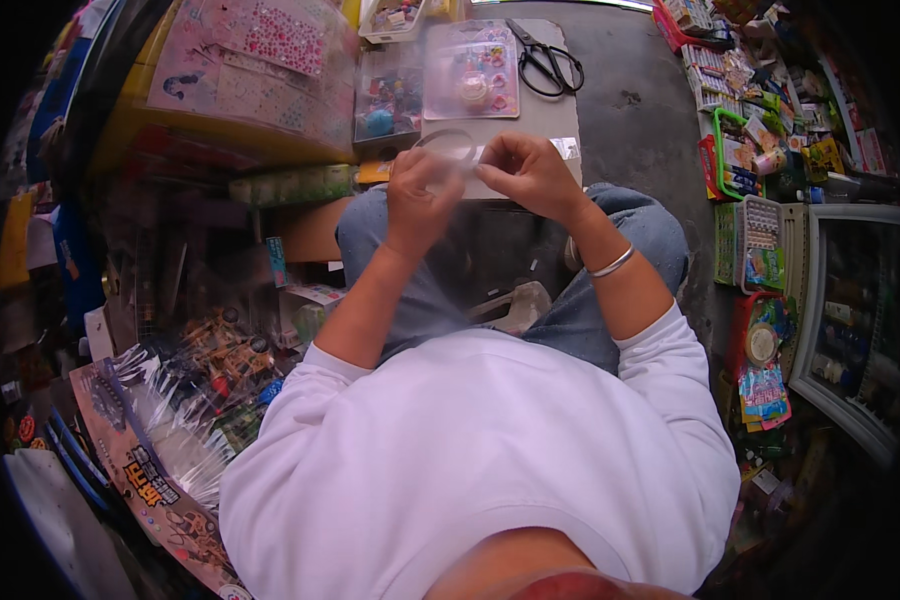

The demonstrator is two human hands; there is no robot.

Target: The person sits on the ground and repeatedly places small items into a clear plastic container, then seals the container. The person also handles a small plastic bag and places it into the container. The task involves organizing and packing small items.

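Observation:
My left hand holds what looks like a roll of clear tape, its ring standing up above the fingers; the hand is slightly blurred. Close to the roll's right side, my right hand has its thumb and forefinger bent together; whether a strip of film is between them cannot be made out. Both hands are over the near edge of a pale board-like tabletop. Beyond them on it lie a pink blister pack of toy jewellery and black-handled scissors, blades partly apart.
A clear box of small toys stands left of the blister pack. Further left is a large pink sticker package. A bagged toy set lies at lower left. Snack baskets and a glass-fronted cabinet line the right side.

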